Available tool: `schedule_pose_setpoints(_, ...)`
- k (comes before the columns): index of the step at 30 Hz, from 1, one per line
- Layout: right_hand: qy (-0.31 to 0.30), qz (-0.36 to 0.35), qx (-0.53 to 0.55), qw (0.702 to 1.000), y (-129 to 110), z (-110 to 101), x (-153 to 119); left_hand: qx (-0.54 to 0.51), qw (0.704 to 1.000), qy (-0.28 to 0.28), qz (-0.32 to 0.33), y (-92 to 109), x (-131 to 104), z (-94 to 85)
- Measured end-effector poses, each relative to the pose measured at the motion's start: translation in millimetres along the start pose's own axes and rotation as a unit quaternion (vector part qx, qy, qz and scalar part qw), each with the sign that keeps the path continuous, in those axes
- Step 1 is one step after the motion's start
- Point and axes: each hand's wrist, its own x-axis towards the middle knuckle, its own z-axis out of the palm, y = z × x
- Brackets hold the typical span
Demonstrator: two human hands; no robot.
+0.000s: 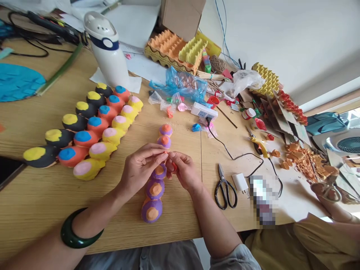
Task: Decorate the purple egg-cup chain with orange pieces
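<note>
Head view: a small orange piece point(173, 167), partly hidden, is pinched between left hand point(142, 167) and right hand point(182, 170), over the purple cup row point(155, 187) near the table's point(42, 195) front edge. Judged light, soft, crushable; best held at its rim.
</note>
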Motion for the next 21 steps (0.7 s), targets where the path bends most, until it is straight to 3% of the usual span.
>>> schedule_pose_setpoints(11, 0.065, -0.029, 0.033, 0.997, -3.0, -1.6, 3.5, -0.024, 0.996, 0.007, -0.085, 6.5, -0.6, -0.3)
schedule_pose_setpoints(21, 0.032, -0.027, 0.017, 0.999, -5.1, 0.2, 0.0, 0.026, 1.0, -0.003, 0.012, -1.4, -1.4, 0.0)
